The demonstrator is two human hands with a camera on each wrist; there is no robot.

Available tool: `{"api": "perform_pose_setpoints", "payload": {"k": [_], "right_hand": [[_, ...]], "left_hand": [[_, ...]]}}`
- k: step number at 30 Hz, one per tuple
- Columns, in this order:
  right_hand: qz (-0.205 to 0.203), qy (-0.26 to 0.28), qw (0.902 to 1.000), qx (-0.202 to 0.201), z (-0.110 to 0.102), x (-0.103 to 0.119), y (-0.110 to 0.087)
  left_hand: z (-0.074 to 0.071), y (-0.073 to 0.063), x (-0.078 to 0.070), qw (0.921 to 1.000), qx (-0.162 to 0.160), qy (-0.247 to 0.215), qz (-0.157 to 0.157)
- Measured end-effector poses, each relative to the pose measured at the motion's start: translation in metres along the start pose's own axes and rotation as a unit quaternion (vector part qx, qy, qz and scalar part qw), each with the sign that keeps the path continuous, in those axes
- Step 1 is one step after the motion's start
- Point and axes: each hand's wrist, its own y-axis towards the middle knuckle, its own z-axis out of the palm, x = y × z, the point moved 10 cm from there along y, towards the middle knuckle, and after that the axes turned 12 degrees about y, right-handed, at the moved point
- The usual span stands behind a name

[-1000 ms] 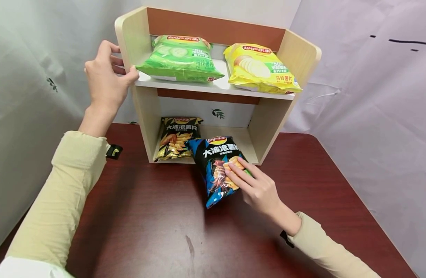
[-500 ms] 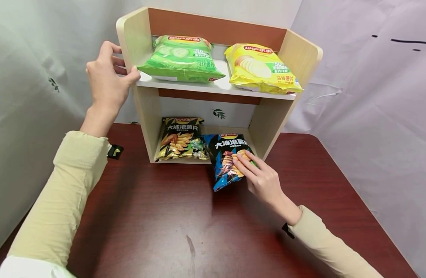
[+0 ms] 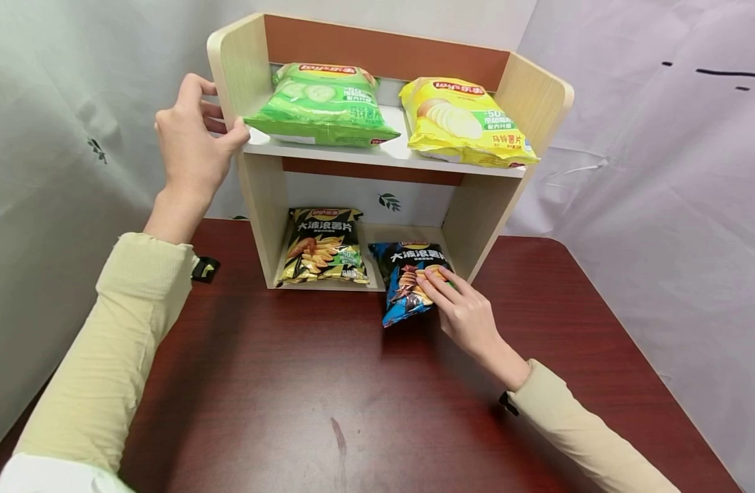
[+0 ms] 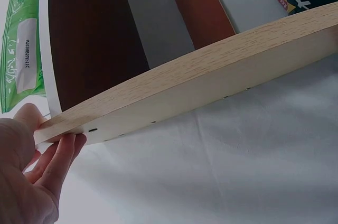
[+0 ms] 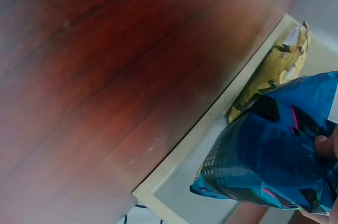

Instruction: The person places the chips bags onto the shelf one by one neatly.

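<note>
My right hand (image 3: 469,318) grips the right side of a black and blue chip bag (image 3: 408,284), fingers over its front; in the right wrist view the thumb (image 5: 325,147) presses the bag's blue back. The bag's top is inside the shelf's lower compartment, its lower end sticking out past the front edge. My left hand (image 3: 195,137) pinches the left side panel of the wooden shelf (image 3: 248,75), thumb at the front edge and fingers on the outer face. Beside that thumb, a green chip bag (image 3: 324,106) lies on the upper board. A black and gold chip bag (image 3: 324,250) leans in the lower left.
A yellow chip bag (image 3: 463,123) lies at the right of the upper board. The shelf stands toward the back of a dark red wooden table (image 3: 278,383). Pale fabric (image 3: 660,205) hangs behind and on both sides.
My right hand has carried the black and blue bag rightward and into the lower compartment, uncovering the black and gold bag. The left hand keeps its hold on the panel.
</note>
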Motion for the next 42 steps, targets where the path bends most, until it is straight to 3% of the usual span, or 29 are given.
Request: {"api": "perform_pose_setpoints", "payload": {"k": [20,30,42], "right_hand": [[0.012,-0.023,0.9976,0.064,0.028,-0.006,-0.002],[0.006,-0.058,0.9963,0.064,0.031,-0.007,0.0],[0.042,-0.095,0.9845,0.141,0.052,-0.023,-0.004]], "left_hand": [[-0.001,-0.001,0.0,1.0,-0.002,-0.003,0.003],[-0.001,-0.001,-0.002,0.9999,-0.005,-0.003,0.009],[-0.001,-0.001,-0.002,0.9999,-0.006,-0.006,0.008]]}}
